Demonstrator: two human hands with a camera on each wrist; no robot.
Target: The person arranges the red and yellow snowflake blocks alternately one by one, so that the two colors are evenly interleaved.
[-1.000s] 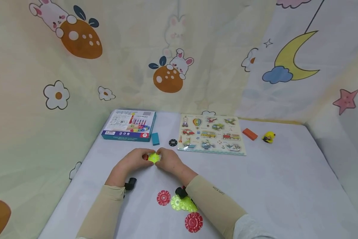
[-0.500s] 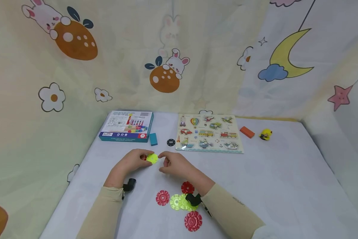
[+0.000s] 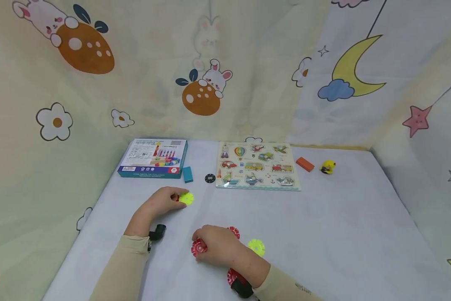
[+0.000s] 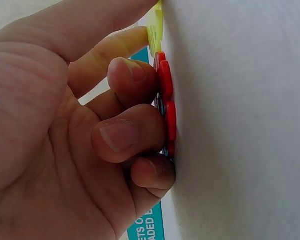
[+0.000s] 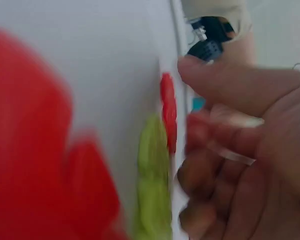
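Observation:
My left hand [image 3: 161, 201] pinches a yellow-green flower-shaped plastic disc [image 3: 187, 198] between thumb and index finger, low over the table. In the left wrist view, its other fingers rest against a red flower-shaped disc [image 4: 166, 85] beside the yellow-green one. My right hand [image 3: 223, 248] reaches down around another red disc [image 3: 199, 248], with thumb and index finger parted at its sides. In the right wrist view a small gap shows between those fingers and the red disc [image 5: 168, 112]. Yellow-green discs [image 5: 152, 180] lie beside it, mostly hidden under the right hand in the head view.
More red discs [image 3: 234, 232] and a yellow-green disc [image 3: 256, 247] lie around the right forearm. Behind are a boxed set [image 3: 154, 158], a teal block [image 3: 188, 174], a black chip [image 3: 210, 178], a picture puzzle board [image 3: 258, 166], an orange block [image 3: 305, 164] and a yellow duck [image 3: 328, 167].
My right hand has let go of the yellow-green disc and moved down toward the loose discs, over the red one. My left hand keeps hold of its disc. The head view has shifted slightly.

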